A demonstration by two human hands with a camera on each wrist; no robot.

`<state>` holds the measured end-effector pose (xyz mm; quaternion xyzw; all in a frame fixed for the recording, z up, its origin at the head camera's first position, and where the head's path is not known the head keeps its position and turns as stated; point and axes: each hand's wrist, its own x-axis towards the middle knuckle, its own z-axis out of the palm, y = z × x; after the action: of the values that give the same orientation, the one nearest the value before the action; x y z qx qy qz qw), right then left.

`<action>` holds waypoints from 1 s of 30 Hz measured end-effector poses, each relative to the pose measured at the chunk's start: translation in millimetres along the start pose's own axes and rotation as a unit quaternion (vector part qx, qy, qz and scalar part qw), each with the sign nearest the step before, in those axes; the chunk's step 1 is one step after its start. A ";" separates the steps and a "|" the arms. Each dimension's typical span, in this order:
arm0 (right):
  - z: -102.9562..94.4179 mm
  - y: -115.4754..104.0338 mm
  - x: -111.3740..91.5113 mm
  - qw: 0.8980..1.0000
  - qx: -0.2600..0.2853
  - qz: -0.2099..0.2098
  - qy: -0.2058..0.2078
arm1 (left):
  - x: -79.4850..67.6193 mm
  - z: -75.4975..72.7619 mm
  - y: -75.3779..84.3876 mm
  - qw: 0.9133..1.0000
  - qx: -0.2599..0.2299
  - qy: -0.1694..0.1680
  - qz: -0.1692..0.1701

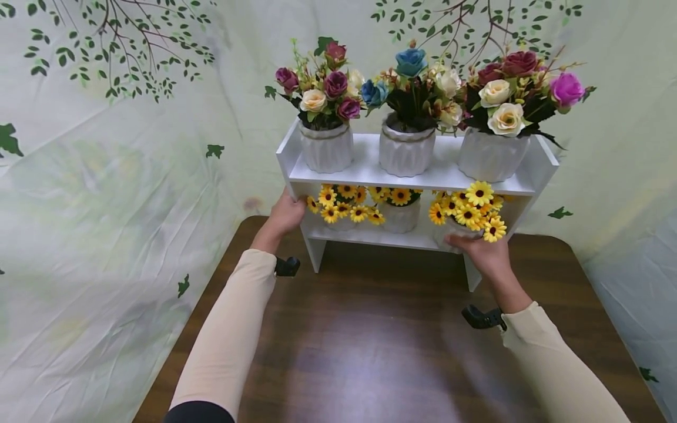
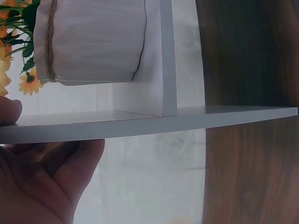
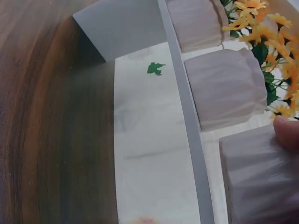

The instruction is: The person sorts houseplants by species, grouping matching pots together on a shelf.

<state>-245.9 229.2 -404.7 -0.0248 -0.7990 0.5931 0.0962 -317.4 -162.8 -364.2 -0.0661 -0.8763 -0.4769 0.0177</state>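
A white two-tier shelf (image 1: pixel 370 237) stands on the brown table. My left hand (image 1: pixel 287 214) grips its left side panel, thumb on the inner face and fingers outside in the left wrist view. My right hand (image 1: pixel 489 257) holds the right-hand white pot (image 3: pixel 261 179) of yellow daisy-like flowers (image 1: pixel 468 211) on the lower tier. In the right wrist view, the thumb (image 3: pixel 287 130) lies against that pot near its rim; the other fingers are hidden. Two similar pots (image 3: pixel 224 88) sit farther left on the same tier.
The upper tier bears three white pots: one with purple and cream roses (image 1: pixel 326 150), one with blue and white roses (image 1: pixel 406 153), and one with red, cream and magenta roses (image 1: pixel 492 155). Behind the table (image 1: pixel 370 346) hangs a leaf-patterned cloth (image 1: pixel 158 164).
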 end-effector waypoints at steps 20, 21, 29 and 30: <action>11.1 5.1 21.2 0.996 -0.074 0.045 0.038 | 0.6 0.8 -4.0 1.000 0.010 0.001 -0.004; 11.1 5.8 22.2 0.995 -0.076 0.046 0.040 | 0.6 0.8 -3.8 1.000 0.009 0.000 -0.005; 10.2 9.0 27.1 0.994 -0.087 0.033 0.050 | 0.3 -0.3 -3.1 1.000 0.012 0.000 -0.003; 10.1 9.5 27.3 0.995 -0.087 0.030 0.047 | -0.1 -0.5 -2.9 1.000 0.013 0.001 -0.003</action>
<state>-275.2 226.7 -413.2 -0.0848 -0.8413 0.5217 0.1137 -317.7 -164.8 -366.4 -0.0630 -0.8824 -0.4659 0.0178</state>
